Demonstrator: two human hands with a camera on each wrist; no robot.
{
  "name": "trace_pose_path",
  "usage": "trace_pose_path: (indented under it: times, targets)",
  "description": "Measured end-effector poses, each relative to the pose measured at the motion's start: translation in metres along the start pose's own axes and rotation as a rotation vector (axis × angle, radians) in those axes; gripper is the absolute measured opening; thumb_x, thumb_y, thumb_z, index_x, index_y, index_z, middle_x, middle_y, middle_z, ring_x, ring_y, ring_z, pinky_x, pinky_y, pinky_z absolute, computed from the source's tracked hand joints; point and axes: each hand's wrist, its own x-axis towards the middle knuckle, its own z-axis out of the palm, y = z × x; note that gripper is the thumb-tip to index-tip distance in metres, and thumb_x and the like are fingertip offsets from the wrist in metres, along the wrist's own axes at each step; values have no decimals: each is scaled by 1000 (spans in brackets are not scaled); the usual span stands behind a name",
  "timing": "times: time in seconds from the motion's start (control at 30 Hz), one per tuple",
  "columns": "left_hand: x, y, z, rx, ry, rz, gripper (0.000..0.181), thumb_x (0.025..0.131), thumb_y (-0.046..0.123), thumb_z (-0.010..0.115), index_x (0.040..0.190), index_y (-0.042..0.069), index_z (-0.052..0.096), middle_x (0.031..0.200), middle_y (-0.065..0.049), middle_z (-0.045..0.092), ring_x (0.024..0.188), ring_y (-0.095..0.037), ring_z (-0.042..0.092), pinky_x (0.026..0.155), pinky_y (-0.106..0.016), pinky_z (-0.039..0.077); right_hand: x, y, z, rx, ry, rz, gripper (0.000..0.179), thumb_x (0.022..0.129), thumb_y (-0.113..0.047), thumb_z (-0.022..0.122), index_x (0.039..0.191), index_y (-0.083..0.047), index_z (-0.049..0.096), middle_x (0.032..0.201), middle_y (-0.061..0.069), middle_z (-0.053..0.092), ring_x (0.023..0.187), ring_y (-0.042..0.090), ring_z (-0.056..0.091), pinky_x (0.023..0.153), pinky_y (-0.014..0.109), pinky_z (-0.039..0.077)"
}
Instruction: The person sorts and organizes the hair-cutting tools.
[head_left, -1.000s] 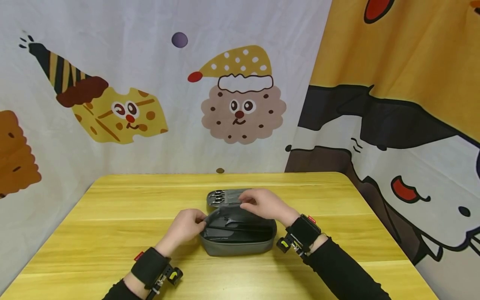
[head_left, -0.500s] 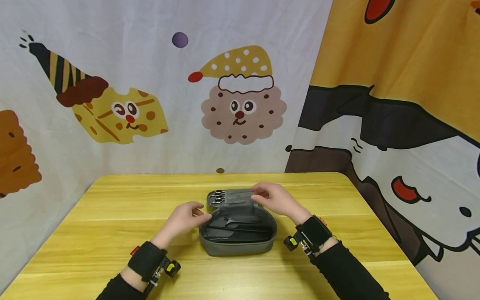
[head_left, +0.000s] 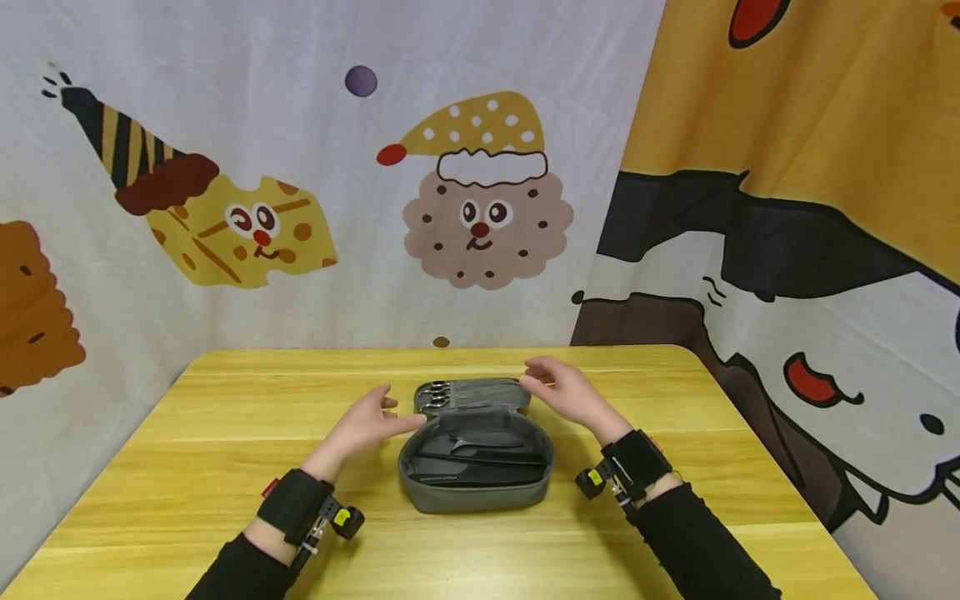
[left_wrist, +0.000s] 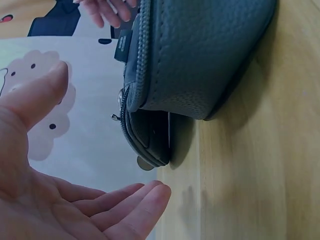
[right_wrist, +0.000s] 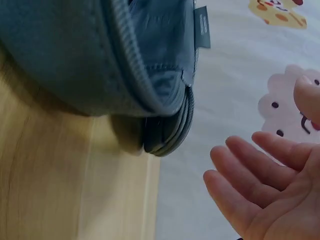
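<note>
A dark grey zippered case (head_left: 480, 498) stands unzipped on the table, its lid (head_left: 491, 393) folded back behind it. Metal scissors (head_left: 435, 393) with ring handles sit at the lid's left end. Inside the case lie long black items and a slim dark tool (head_left: 483, 443) with a forked end. My left hand (head_left: 363, 423) is beside the case's back left corner, fingers extended and holding nothing. At the lid's right end, my right hand (head_left: 568, 393) hovers with loosely bent fingers and nothing in it. The left wrist view shows the zipper pull (left_wrist: 116, 117) near the hinge.
The wooden table (head_left: 262, 400) extends around the case on all sides. Behind it hangs a white cloth (head_left: 285, 317) with cartoon prints. A yellow and brown printed curtain (head_left: 750, 242) hangs along the right.
Both hands have come away from the case. My left hand has let go of its left rim and moved back; my right hand has moved rightward off the lid, uncovering it.
</note>
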Motion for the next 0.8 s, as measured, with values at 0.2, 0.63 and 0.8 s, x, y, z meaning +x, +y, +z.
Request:
trace_pose_path:
  times: [0.2,0.63,0.8]
  targets:
    - [10,0,-1,-123,-52,-60,105,88,45,73,153,-11,13,146,-36,36,126,-47,48,97,-49,49,4,14,-2,19,-28,82,58,104,-35,52,144,6,43,138,25,52,126,41,51,103,50,42]
    - [36,-2,0,-201,-117,-140,99,90,41,72,149,-16,17,142,-35,41,122,-42,53,96,-46,50,11,38,6,61,-76,238,68,104,-40,48,147,10,34,147,30,39,134,44,41,107,53,37]
    - [40,-5,1,-224,-129,-148,92,92,35,71,147,-18,20,139,-38,44,120,-42,56,94,-45,51,13,45,10,163,-64,288,67,104,-39,50,148,8,33,146,30,41,127,42,49,103,50,43]
